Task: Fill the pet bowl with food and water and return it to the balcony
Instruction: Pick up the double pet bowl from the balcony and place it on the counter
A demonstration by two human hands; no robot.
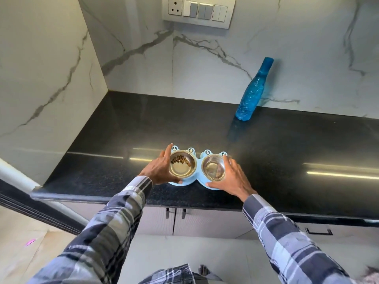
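A light blue double pet bowl [198, 160] sits near the front edge of the black counter [123, 140]. Its left steel dish [182, 165] holds a small row of brown kibble. Its right steel dish [213, 168] holds clear water. My left hand [159, 168] grips the bowl's left side, thumb under the front rim and fingers around the far side. My right hand [233, 179] grips the right side the same way. A blue water bottle [254, 91] stands capped at the back of the counter against the wall.
White marble-look walls close the counter at the back and left, forming a corner. A switch panel [198, 11] is mounted high on the back wall. Cabinet doors with dark handles [175, 213] lie below the counter. Pale floor tiles show underneath.
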